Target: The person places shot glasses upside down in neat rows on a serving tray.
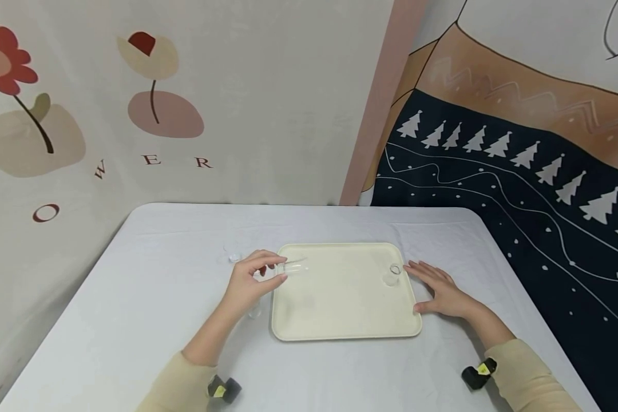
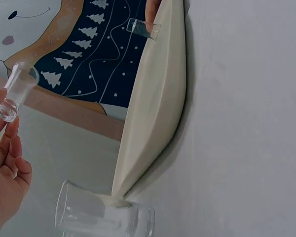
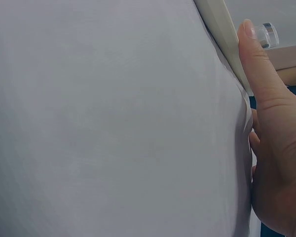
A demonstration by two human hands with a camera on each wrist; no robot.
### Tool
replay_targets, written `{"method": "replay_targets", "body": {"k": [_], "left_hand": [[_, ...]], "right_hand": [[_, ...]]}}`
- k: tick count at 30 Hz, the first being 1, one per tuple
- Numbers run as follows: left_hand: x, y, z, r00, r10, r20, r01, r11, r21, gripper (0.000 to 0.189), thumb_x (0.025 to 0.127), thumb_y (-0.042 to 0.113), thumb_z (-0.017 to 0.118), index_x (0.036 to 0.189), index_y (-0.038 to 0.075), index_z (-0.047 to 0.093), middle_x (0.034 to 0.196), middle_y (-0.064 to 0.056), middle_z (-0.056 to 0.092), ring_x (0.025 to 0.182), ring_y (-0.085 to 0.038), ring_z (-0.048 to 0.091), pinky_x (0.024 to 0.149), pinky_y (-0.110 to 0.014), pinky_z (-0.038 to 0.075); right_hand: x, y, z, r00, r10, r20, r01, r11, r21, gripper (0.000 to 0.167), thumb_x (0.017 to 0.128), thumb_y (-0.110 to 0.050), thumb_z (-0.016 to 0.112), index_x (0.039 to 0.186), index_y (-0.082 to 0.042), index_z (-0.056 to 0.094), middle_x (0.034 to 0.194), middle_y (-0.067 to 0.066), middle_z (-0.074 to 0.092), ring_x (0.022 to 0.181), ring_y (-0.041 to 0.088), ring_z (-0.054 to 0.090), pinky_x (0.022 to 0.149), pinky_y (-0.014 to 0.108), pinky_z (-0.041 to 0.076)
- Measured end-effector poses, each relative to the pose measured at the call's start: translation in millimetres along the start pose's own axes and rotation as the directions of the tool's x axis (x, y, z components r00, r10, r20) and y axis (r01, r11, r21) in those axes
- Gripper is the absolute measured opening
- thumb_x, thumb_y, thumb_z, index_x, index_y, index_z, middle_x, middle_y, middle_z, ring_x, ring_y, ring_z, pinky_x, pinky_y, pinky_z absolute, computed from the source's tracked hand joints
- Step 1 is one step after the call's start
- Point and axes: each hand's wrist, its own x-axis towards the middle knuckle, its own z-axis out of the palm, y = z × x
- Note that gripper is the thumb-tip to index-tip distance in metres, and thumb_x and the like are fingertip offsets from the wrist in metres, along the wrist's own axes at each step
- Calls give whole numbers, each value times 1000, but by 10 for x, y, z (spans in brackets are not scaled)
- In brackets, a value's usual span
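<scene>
At left, a clear vessel sits on the white cloth, and another shows beside the left wrist. The left hand pinches a small clear glass by its base, between thumb and fingertips; it lies sideways, mouth rightward, above the left part of the cream tray. At the tray's right stands a second small glass, just beside the right hand, whose extended, relaxed fingers grasp nothing and touch the tray's edge.

Flowered backdrop behind white-covered table
</scene>
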Motion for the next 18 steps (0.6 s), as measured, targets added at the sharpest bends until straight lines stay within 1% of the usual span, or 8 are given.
{"method": "replay_targets", "body": {"k": [1,3,6,11,16,18], "left_hand": [[11,-2,17,1000,0,0,0,1000,-4,25,73,-12,76,97,-8,70,92,-20,66,77,-19,50,63,-32,41],[36,-5,57,1000,4,-1,-4,1000,-7,26,73,-12,76,97,-7,71,93,-19,66,77,-23,50,63,-36,41],[77,-19,132,1000,27,-1,-27,1000,-11,26,72,-13,76,97,-7,70,94,-18,66,77,-29,50,63,-37,41],[140,-9,288,999,46,-3,-46,998,-37,25,72,-13,75,96,-8,70,94,-17,66,80,-30,52,64,-34,41],[205,18,449,998,65,8,-64,996,-57,25,73,-12,75,97,-7,70,95,-19,66,82,-36,53,65,-41,41],[231,9,519,998,57,11,-56,997,-54,25,74,-9,76,97,-6,71,95,-18,66,83,-35,53,65,-42,41]], "right_hand": [[1,-1,-1,1000,-1,0,1,1000,0,98,67,-46,82,148,-14,36,152,20,26,139,44,13,105,64,1],[3,-6,-3,1000,-6,-1,6,1000,-1,99,66,-46,82,148,-14,36,152,20,27,139,45,13,105,64,1],[6,-5,-8,1000,-8,-2,8,1000,-3,98,66,-45,82,148,-14,36,152,20,27,139,44,13,105,64,1],[5,-8,-11,1000,-13,-6,13,1000,-6,99,66,-45,82,147,-13,37,152,20,27,139,44,14,105,64,2],[2,-9,-9,1000,-7,-7,7,1000,-5,99,66,-46,82,147,-13,37,152,20,27,139,44,14,104,64,2],[4,-8,-9,1000,-2,-5,2,1000,-7,99,66,-47,82,148,-14,37,152,20,27,139,44,14,105,64,2]]}}
